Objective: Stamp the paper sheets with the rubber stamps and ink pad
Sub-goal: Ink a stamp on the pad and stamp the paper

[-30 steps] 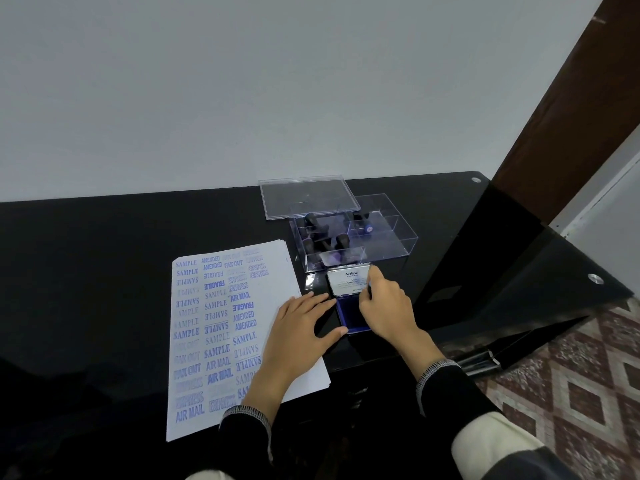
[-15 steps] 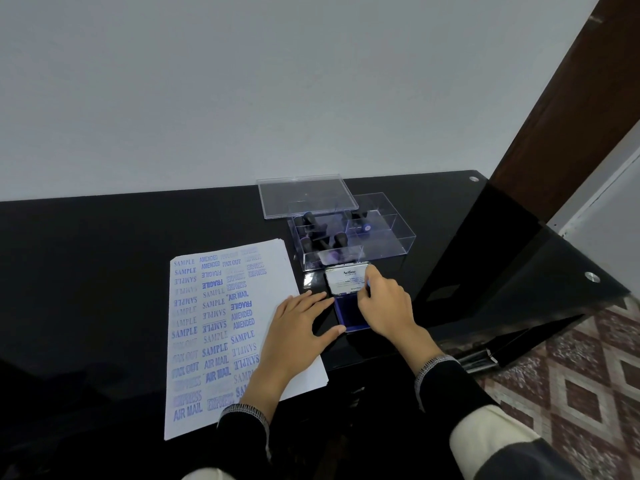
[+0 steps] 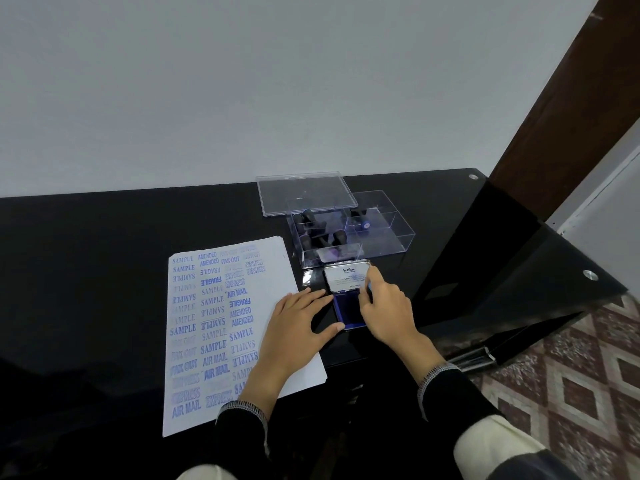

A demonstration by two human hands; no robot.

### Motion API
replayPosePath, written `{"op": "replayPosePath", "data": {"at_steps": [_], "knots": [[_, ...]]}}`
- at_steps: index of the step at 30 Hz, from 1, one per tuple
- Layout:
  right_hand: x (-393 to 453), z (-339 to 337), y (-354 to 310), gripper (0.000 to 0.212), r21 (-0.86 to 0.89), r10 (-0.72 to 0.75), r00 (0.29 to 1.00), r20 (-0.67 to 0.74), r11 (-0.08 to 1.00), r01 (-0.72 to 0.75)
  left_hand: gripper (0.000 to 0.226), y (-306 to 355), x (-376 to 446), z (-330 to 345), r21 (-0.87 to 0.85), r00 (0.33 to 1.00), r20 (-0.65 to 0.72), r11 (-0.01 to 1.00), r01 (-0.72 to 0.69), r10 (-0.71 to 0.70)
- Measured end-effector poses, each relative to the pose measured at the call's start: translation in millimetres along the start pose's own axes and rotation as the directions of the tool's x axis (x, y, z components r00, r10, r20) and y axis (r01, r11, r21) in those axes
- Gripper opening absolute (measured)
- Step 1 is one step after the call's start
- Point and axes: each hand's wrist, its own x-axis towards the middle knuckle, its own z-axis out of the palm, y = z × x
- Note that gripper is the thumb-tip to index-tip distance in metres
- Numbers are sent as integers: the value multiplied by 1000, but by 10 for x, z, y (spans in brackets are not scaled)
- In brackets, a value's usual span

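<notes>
The left hand is lying flat with straight fingers on the right edge of the white paper sheets, already crowded with blue stamped words, its thumb touching the open blue ink pad just beside the stack. The right hand is reaching over the pad, fingertips curled at its raised white-labelled lid; whether it is pinching a stamp I cannot tell. The black-handled rubber stamps are lying in the clear plastic box toward the glossy black desk's far edge. This looks like inking or closing the pad; next probably calls for a fresh sheet.
</notes>
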Motion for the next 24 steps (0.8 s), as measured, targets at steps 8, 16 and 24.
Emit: {"op": "replayPosePath", "data": {"at_steps": [8,16,24], "knots": [[113,-155,147,33,470,196,980,31,863,-187,63,5,-2,-16,-10,1000,9,1000,4,-4],[244,-136,119,37,383,195,979,-65,910,-156,64,15,1,-34,-8,1000,27,1000,10,-9],[211,-37,26,25,-125,30,999,-39,992,-35,64,16,7,-35,-5,1000,20,1000,13,-13]]}}
